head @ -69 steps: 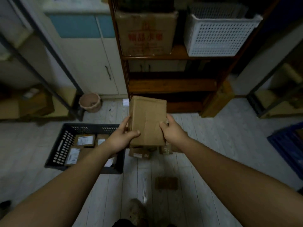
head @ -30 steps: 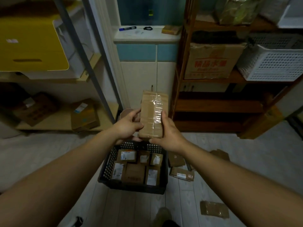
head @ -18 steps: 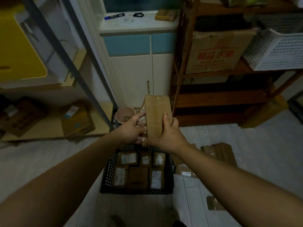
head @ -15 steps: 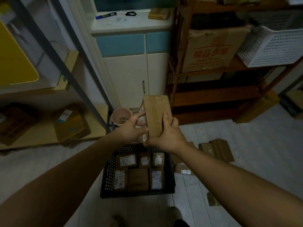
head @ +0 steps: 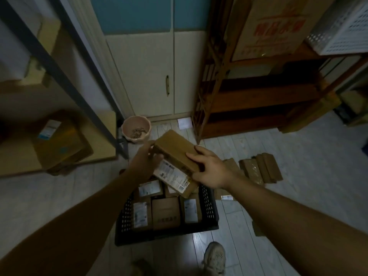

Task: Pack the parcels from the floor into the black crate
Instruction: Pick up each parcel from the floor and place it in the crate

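I hold a brown cardboard parcel tilted above the far end of the black crate. Its white shipping label faces down and toward me. My left hand grips the parcel's far left end. My right hand holds its right side, thumb lying on top. The crate stands on the floor below my hands, with several labelled parcels lying flat inside. More parcels lie on the floor to the crate's right.
A pink pot stands against the white cabinet. A wooden shelf unit fills the right, a metal rack with a cardboard box the left. My shoe is just in front of the crate.
The parcel has dropped from upright at chest height to a tilted position just above the crate, label side turned down. My view has tipped down toward the floor.
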### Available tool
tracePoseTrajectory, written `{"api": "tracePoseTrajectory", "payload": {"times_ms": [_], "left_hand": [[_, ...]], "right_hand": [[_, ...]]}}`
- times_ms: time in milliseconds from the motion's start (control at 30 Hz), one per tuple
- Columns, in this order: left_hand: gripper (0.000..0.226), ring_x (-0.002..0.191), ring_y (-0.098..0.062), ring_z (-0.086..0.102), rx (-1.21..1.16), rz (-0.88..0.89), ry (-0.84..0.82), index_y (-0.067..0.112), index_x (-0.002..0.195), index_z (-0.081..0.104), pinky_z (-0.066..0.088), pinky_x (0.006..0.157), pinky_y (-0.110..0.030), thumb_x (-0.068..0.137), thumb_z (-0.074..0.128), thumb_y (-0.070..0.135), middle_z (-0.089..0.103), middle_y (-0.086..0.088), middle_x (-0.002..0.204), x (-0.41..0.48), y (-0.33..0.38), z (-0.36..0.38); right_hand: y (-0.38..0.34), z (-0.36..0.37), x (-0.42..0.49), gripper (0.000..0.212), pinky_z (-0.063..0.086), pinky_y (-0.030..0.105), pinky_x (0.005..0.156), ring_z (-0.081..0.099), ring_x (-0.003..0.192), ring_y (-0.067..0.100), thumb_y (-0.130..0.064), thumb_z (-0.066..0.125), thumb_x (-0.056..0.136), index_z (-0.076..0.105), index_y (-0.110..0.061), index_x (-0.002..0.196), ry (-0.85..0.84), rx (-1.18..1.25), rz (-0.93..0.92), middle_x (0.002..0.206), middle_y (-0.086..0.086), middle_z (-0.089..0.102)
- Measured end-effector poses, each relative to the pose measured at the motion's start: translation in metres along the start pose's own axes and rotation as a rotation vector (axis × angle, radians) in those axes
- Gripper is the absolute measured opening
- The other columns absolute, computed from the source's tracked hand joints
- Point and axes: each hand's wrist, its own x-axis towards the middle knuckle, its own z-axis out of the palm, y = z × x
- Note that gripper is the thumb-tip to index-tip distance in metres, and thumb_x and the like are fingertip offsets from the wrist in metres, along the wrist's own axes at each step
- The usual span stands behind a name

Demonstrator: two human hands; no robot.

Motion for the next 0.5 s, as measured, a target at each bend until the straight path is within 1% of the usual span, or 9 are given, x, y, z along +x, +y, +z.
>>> {"api": "tracePoseTrajectory", "payload": {"times_ms": [67,100,167,200,233,300,400,467,500], "left_hand": [[0.029,0.078,-0.005,0.057,-0.038,-0.093,0.104,0.018,0.119,0.046,0.043,0.053,-0.011,0.092,0.054,0.014,0.055,0.009,0.092,0.012,-0.041,0.029],[0.030,0.079,-0.005,0.057,-0.062,-0.145,0.139,0.017,0.122,0.045,0.044,0.056,-0.014,0.092,0.053,0.015,0.056,0.008,0.094,0.018,-0.065,0.044],[0.034,0.089,-0.018,0.060,-0.090,-0.242,0.139,0.016,0.125,0.045,0.052,0.069,-0.032,0.092,0.053,0.013,0.058,-0.001,0.105,0.031,-0.111,0.074],[0.037,0.096,-0.023,0.059,-0.099,-0.281,0.121,0.016,0.126,0.045,0.053,0.077,-0.041,0.091,0.053,0.010,0.057,-0.004,0.109,0.036,-0.133,0.089],[0.040,0.100,-0.025,0.058,-0.104,-0.315,0.103,0.017,0.128,0.044,0.053,0.082,-0.043,0.090,0.053,0.007,0.056,-0.005,0.112,0.041,-0.154,0.104],[0.050,0.106,-0.023,0.056,-0.107,-0.366,0.063,0.021,0.130,0.042,0.052,0.085,-0.042,0.087,0.054,-0.001,0.055,-0.002,0.115,0.047,-0.193,0.133],[0.067,0.115,-0.024,0.052,-0.102,-0.389,-0.008,0.025,0.134,0.035,0.050,0.092,-0.049,0.080,0.055,-0.010,0.052,0.001,0.118,0.059,-0.239,0.168],[0.075,0.114,-0.022,0.052,-0.132,-0.409,-0.062,0.029,0.138,0.028,0.050,0.091,-0.050,0.081,0.056,-0.011,0.053,0.004,0.115,0.070,-0.265,0.184],[0.079,0.111,-0.021,0.053,-0.149,-0.418,-0.087,0.031,0.141,0.023,0.052,0.089,-0.047,0.082,0.057,-0.009,0.053,0.006,0.112,0.077,-0.277,0.191]], "right_hand": [[0.032,0.031,0.024,0.059,0.013,0.025,0.113,0.016,0.142,0.021,-0.026,0.060,0.088,0.039,-0.028,0.143,0.039,-0.002,-0.004,0.157,0.001,0.015],[0.049,0.049,0.036,0.052,0.013,0.018,0.109,0.021,0.140,0.021,-0.024,0.058,0.091,0.043,-0.026,0.141,0.060,0.002,-0.004,0.155,0.003,0.019],[0.085,0.085,0.059,0.042,0.008,0.001,0.101,0.029,0.136,0.023,-0.016,0.054,0.094,0.050,-0.020,0.135,0.113,0.026,0.000,0.151,0.008,0.026],[0.103,0.103,0.070,0.039,0.007,-0.004,0.096,0.033,0.133,0.025,-0.013,0.053,0.094,0.053,-0.017,0.133,0.144,0.044,0.008,0.148,0.011,0.029],[0.120,0.121,0.081,0.038,0.009,-0.006,0.093,0.036,0.130,0.026,-0.011,0.052,0.094,0.055,-0.016,0.131,0.171,0.055,0.019,0.145,0.013,0.033],[0.153,0.154,0.101,0.037,0.019,0.003,0.090,0.042,0.123,0.028,-0.012,0.050,0.093,0.058,-0.018,0.129,0.205,0.050,0.060,0.140,0.013,0.038],[0.197,0.194,0.127,0.038,0.032,0.019,0.090,0.047,0.111,0.027,-0.018,0.050,0.093,0.053,-0.023,0.130,0.255,0.023,0.128,0.133,0.012,0.037],[0.221,0.212,0.143,0.030,0.038,0.026,0.082,0.048,0.097,0.023,-0.021,0.051,0.093,0.048,-0.021,0.123,0.292,0.000,0.165,0.122,0.010,0.036],[0.232,0.219,0.152,0.024,0.039,0.028,0.078,0.047,0.092,0.022,-0.022,0.051,0.093,0.047,-0.018,0.117,0.293,-0.016,0.177,0.118,0.010,0.037]]}}
